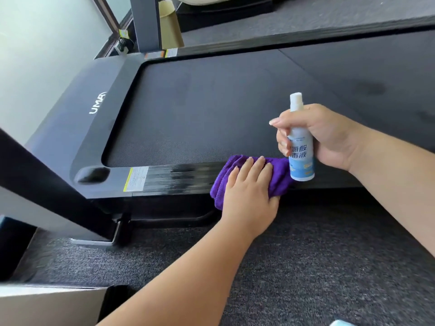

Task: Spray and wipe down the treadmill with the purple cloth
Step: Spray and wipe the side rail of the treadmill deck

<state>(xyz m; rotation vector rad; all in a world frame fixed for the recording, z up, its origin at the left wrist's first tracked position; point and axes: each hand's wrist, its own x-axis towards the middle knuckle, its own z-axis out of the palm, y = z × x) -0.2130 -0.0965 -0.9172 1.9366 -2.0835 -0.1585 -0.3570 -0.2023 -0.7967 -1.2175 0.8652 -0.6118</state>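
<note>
Left hand [249, 187] is flat on the purple cloth [226, 182], fingers straight and close together, thumb tucked round the cloth's near edge, pressing it onto the treadmill [200, 109] side rail. The cloth's bunched up under the palm and hangs a bit over the rail's outer edge. Just beside it, to the right and slightly further out, the right hand [327, 137] grips the spray bottle [300, 147] upright (white cap on top, blue and white label), fingers curled round its middle, the bottle's base hovering right at the cloth's far end. Grey carpet [306, 267] sits below both forearms
</note>
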